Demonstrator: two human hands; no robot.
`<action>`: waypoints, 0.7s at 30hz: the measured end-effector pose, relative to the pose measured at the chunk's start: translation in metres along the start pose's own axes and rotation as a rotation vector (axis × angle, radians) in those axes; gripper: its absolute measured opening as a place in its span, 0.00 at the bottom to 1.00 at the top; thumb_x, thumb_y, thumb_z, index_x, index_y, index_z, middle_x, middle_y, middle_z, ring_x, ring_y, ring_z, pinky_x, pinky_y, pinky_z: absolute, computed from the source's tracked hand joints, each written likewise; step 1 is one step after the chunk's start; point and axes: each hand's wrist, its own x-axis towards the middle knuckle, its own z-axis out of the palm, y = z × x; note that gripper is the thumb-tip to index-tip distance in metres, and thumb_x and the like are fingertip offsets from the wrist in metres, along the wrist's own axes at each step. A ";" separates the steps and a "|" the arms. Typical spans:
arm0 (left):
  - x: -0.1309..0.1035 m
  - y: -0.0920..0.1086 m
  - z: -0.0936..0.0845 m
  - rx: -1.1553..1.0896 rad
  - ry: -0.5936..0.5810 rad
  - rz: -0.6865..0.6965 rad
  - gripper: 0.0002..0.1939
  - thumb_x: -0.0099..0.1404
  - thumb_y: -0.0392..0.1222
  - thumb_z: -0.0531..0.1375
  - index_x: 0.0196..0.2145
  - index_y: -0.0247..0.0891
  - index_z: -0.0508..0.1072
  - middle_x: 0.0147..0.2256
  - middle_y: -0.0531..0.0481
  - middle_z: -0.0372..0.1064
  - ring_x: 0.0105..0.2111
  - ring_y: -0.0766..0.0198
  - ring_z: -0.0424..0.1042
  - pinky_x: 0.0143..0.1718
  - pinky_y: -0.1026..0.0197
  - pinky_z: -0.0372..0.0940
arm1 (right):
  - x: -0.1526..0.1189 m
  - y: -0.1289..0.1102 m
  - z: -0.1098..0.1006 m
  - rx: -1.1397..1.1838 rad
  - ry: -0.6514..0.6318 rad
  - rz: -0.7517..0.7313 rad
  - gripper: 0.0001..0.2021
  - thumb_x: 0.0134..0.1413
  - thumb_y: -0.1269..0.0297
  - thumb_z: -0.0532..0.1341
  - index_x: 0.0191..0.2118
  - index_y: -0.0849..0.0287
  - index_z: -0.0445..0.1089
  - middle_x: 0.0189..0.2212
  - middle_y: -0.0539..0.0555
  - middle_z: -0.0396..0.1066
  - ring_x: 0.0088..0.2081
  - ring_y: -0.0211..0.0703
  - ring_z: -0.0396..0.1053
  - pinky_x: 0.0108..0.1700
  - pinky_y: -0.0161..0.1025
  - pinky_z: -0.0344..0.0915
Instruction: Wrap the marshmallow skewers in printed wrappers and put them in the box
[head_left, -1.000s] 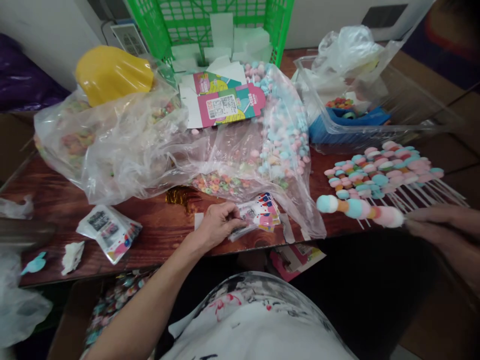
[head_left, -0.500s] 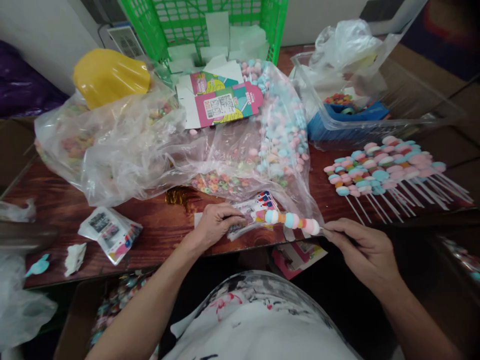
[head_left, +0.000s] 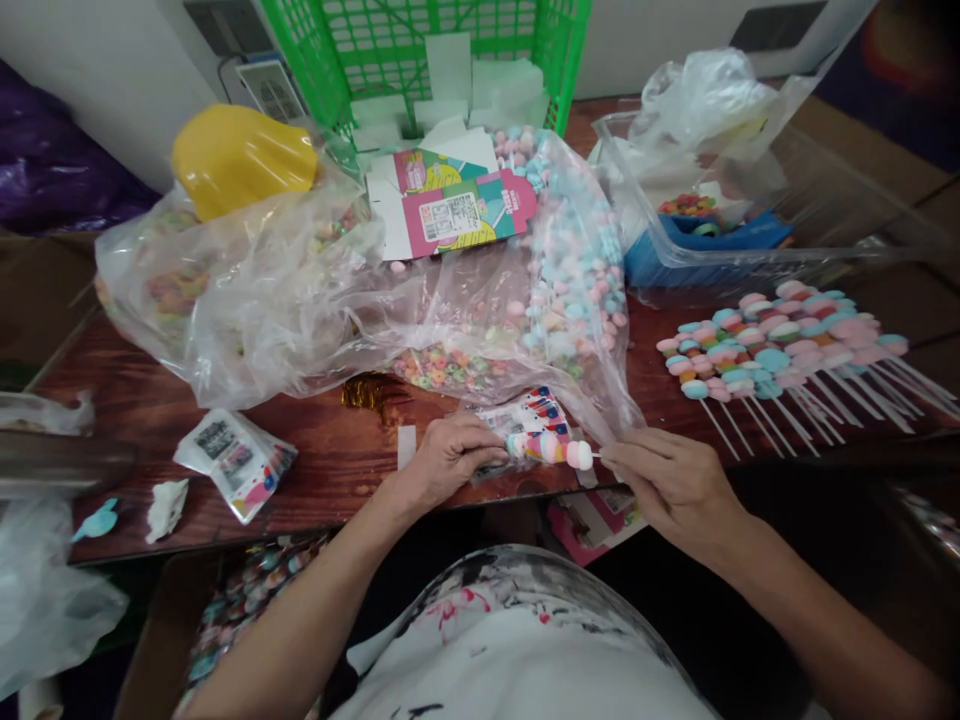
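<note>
My right hand (head_left: 673, 484) pinches the white stick of a candy skewer (head_left: 579, 455) between thumb and fingers. Pink, white and blue marshmallows with orange pieces line the skewer, which lies level and points left. My left hand (head_left: 450, 455) is closed on a clear printed plastic bag (head_left: 495, 462) at the table's front edge. The skewer's left part seems to be inside this bag; its tip reaches my left fingers. Just behind, more printed bags (head_left: 544, 405) lie on the wooden table (head_left: 322, 450).
Finished-looking marshmallow skewers (head_left: 772, 345) lie piled at right. Large clear bags of cereal rings (head_left: 225, 320) and marshmallows (head_left: 577, 270) fill the middle, under flat cartons (head_left: 450, 215). A stack of printed bags (head_left: 232, 465) sits left. Behind are a green crate (head_left: 442, 90) and a clear bin (head_left: 637, 190).
My right hand has moved left with the skewer, whose marshmallows now reach my left fingers and lie mostly within the bag. The view has shifted slightly.
</note>
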 end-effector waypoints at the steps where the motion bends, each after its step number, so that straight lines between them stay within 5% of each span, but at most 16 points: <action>1: 0.000 0.002 -0.002 0.028 0.028 0.015 0.10 0.65 0.43 0.59 0.33 0.37 0.79 0.30 0.47 0.74 0.31 0.65 0.71 0.34 0.64 0.65 | 0.002 0.001 0.001 0.038 0.010 -0.001 0.11 0.56 0.77 0.55 0.37 0.56 0.71 0.32 0.52 0.74 0.34 0.40 0.72 0.37 0.38 0.68; 5: 0.004 0.018 -0.011 0.265 0.093 0.120 0.15 0.67 0.44 0.57 0.46 0.33 0.74 0.42 0.39 0.72 0.45 0.56 0.68 0.48 0.53 0.63 | 0.005 0.003 0.000 0.128 0.084 0.027 0.13 0.56 0.77 0.55 0.41 0.54 0.70 0.29 0.50 0.73 0.30 0.39 0.71 0.33 0.37 0.67; 9: 0.008 0.038 -0.012 0.372 -0.117 0.091 0.29 0.62 0.56 0.58 0.55 0.35 0.66 0.49 0.37 0.69 0.49 0.52 0.67 0.51 0.50 0.61 | 0.005 -0.001 -0.007 0.030 0.158 -0.039 0.14 0.54 0.79 0.56 0.43 0.56 0.69 0.29 0.51 0.73 0.30 0.39 0.70 0.34 0.38 0.67; 14: 0.011 0.048 -0.007 0.237 -0.131 -0.054 0.22 0.61 0.58 0.60 0.43 0.36 0.70 0.37 0.46 0.73 0.37 0.60 0.71 0.38 0.61 0.62 | 0.002 -0.006 -0.020 -0.152 0.238 -0.224 0.16 0.51 0.80 0.56 0.44 0.58 0.70 0.32 0.54 0.76 0.33 0.42 0.71 0.36 0.41 0.66; 21: 0.020 0.068 -0.002 0.217 -0.231 -0.053 0.18 0.59 0.56 0.62 0.34 0.36 0.69 0.34 0.50 0.70 0.33 0.63 0.68 0.33 0.64 0.58 | 0.004 -0.010 -0.034 -0.231 0.178 -0.363 0.15 0.52 0.80 0.56 0.45 0.61 0.69 0.32 0.56 0.76 0.31 0.42 0.68 0.34 0.41 0.62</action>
